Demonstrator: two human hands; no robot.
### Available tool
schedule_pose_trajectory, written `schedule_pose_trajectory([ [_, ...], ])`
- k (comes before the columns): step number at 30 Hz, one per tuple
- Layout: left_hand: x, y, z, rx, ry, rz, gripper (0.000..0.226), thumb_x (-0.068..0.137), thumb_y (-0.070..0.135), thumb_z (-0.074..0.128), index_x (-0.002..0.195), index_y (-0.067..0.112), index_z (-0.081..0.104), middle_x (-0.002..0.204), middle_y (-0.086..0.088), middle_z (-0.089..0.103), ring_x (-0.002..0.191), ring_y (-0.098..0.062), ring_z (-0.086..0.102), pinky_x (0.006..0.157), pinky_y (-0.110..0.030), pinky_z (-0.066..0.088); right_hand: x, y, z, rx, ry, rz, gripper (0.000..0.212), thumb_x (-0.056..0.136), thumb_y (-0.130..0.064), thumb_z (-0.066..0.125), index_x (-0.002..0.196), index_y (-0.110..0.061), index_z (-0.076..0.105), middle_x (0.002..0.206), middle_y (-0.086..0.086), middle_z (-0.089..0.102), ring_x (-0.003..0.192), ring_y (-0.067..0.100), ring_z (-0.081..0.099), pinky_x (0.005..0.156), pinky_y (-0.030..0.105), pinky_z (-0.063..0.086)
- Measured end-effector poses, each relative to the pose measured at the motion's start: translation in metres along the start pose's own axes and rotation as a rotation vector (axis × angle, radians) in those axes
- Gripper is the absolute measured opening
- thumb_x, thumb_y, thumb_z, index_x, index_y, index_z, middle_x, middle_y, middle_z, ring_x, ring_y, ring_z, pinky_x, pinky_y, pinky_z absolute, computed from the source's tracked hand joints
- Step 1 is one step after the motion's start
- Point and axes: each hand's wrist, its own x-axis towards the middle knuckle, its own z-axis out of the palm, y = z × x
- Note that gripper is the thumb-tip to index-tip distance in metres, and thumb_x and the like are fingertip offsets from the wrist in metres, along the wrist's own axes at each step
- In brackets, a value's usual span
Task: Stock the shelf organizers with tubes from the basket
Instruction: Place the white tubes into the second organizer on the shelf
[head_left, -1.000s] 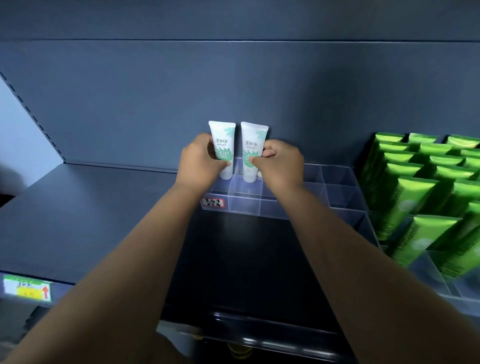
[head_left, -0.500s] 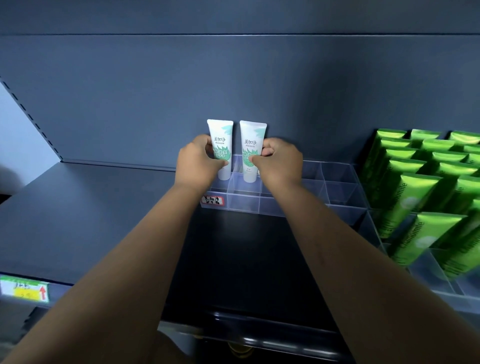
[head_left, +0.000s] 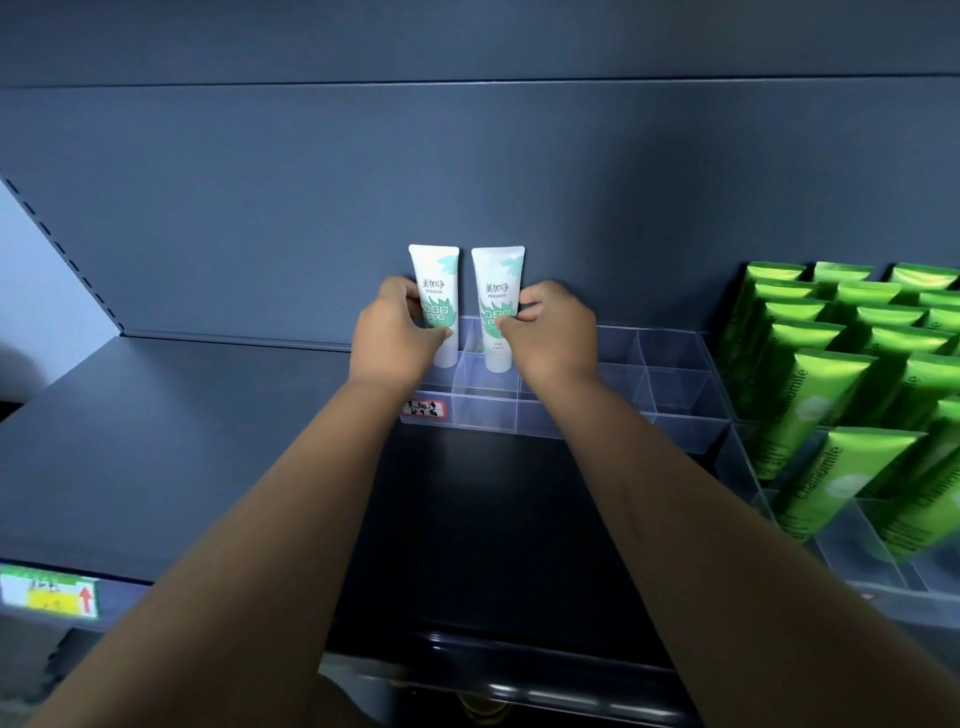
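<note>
Two hands reach onto a dark shelf (head_left: 182, 441), each gripping one white tube. The left hand (head_left: 395, 332) curls around the left tube (head_left: 435, 275); the right hand (head_left: 553, 332) pinches the right tube (head_left: 497, 280). Both tubes stand upright, side by side and slightly apart, their lower ends in the back row of a clear organizer (head_left: 670, 364) bearing one handwritten label (head_left: 425, 409). To the right, over a dozen green tubes (head_left: 810, 395) lean in rows. One price tag (head_left: 49, 592) sits at the shelf's front edge.
</note>
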Motion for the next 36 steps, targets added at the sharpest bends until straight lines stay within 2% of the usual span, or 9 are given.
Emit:
schedule_pose_trajectory([
  [2,0.000,-0.001,0.000,0.005,-0.002,0.000,0.039,0.080,0.011,0.081,0.106,0.021,0.054,0.096,0.012,0.066,0.092,-0.012,0.065,0.075,-0.028,0.052,0.001,0.001,0.001,-0.021,0.002,-0.003,0.020,0.088,-0.024,0.075,0.103,-0.013,0.066,0.114,0.002,0.075,0.099,0.020,0.072,0.058,0.020,0.047],
  [6,-0.001,-0.001,-0.001,0.020,-0.005,-0.004,0.038,0.081,0.013,0.081,0.107,0.022,0.055,0.094,0.015,0.065,0.091,-0.011,0.065,0.074,-0.028,0.052,0.001,0.002,0.002,-0.072,0.008,-0.018,0.017,0.088,-0.026,0.073,0.098,-0.014,0.066,0.108,0.001,0.076,0.095,0.020,0.072,0.067,0.031,0.058],
  [19,-0.005,0.001,-0.003,0.069,-0.013,-0.016,0.037,0.084,0.017,0.079,0.113,0.021,0.056,0.102,0.012,0.066,0.097,-0.014,0.066,0.080,-0.036,0.056,0.001,0.003,0.002,-0.106,0.008,-0.028,0.016,0.090,-0.022,0.073,0.098,-0.012,0.063,0.119,0.005,0.073,0.102,0.023,0.072,0.058,0.022,0.051],
  [24,-0.010,0.004,-0.006,0.041,0.011,-0.054,0.038,0.088,0.031,0.075,0.120,0.018,0.057,0.109,0.007,0.070,0.102,-0.017,0.066,0.086,-0.040,0.056,-0.002,0.002,0.001,-0.133,-0.004,-0.040,0.013,0.089,-0.015,0.069,0.099,-0.011,0.064,0.112,0.006,0.074,0.097,0.025,0.071,0.069,0.031,0.057],
  [27,-0.015,0.008,-0.011,0.078,0.018,-0.067,0.045,0.093,0.038,0.069,0.127,0.014,0.054,0.119,0.001,0.069,0.108,-0.022,0.065,0.088,-0.040,0.054,-0.004,-0.001,-0.001,-0.152,-0.025,-0.042,0.014,0.088,-0.014,0.070,0.098,-0.009,0.062,0.113,0.007,0.074,0.099,0.027,0.071,0.065,0.029,0.055],
  [30,-0.022,0.007,-0.017,0.162,0.025,-0.078,0.049,0.097,0.044,0.060,0.132,0.011,0.049,0.126,-0.005,0.065,0.112,-0.028,0.062,0.082,-0.038,0.050,-0.005,-0.009,-0.003,-0.193,-0.025,-0.023,0.014,0.083,-0.010,0.069,0.093,-0.006,0.060,0.106,0.011,0.072,0.096,0.033,0.069,0.060,0.029,0.050],
  [33,-0.032,0.011,-0.027,0.237,0.061,-0.094,0.051,0.099,0.050,0.054,0.131,0.011,0.047,0.133,-0.008,0.059,0.120,-0.033,0.055,0.091,-0.046,0.050,-0.011,-0.026,-0.011,-0.323,0.008,-0.024,0.018,0.081,-0.009,0.067,0.090,-0.006,0.051,0.107,0.016,0.069,0.099,0.039,0.065,0.061,0.032,0.042],
  [36,-0.046,0.019,-0.042,0.284,0.107,-0.099,0.055,0.101,0.050,0.050,0.138,0.009,0.045,0.140,-0.010,0.054,0.128,-0.034,0.047,0.096,-0.045,0.043,-0.027,-0.042,-0.021,-0.387,0.057,-0.049,0.015,0.085,-0.013,0.061,0.091,-0.008,0.048,0.106,0.017,0.067,0.097,0.038,0.063,0.066,0.031,0.039],
])
